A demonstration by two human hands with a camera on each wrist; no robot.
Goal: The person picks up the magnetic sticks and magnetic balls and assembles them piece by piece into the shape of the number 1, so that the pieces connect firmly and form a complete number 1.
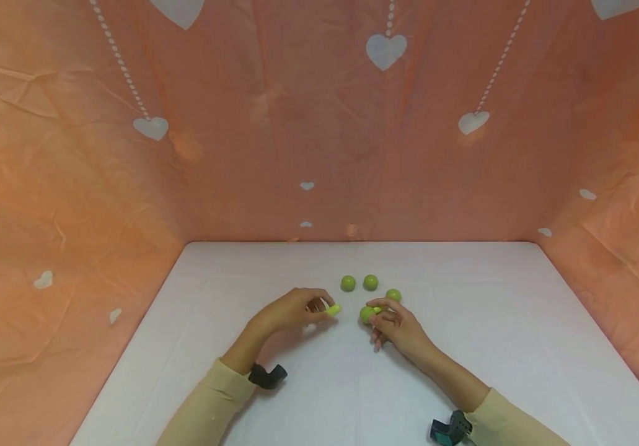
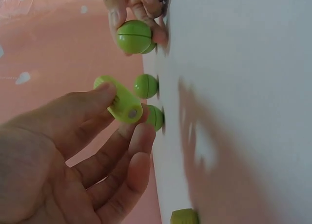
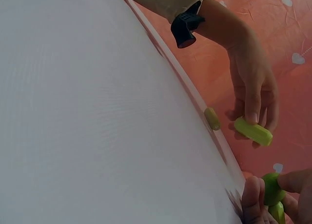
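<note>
My left hand (image 1: 299, 308) pinches a short yellow-green rod (image 2: 119, 101) between thumb and fingers, just above the table. A small grey disc shows at one end of it. My right hand (image 1: 400, 328) holds a green ball (image 1: 367, 315) together with a second yellow-green rod (image 3: 277, 212), partly hidden by the fingers. On the table beyond the hands stand a green ball (image 1: 348, 283), another green ball (image 1: 370, 282) and a third ball (image 1: 393, 295) close behind my right fingers. Beneath my left hand lies another rod (image 3: 212, 118), hidden in the head view.
The white table (image 1: 464, 266) runs back to an orange cloth wall (image 1: 274, 155) with pale hearts, and cloth also hangs at both sides. A black wrist camera (image 1: 267, 376) sits on the left wrist, and another camera (image 1: 450, 428) on the right.
</note>
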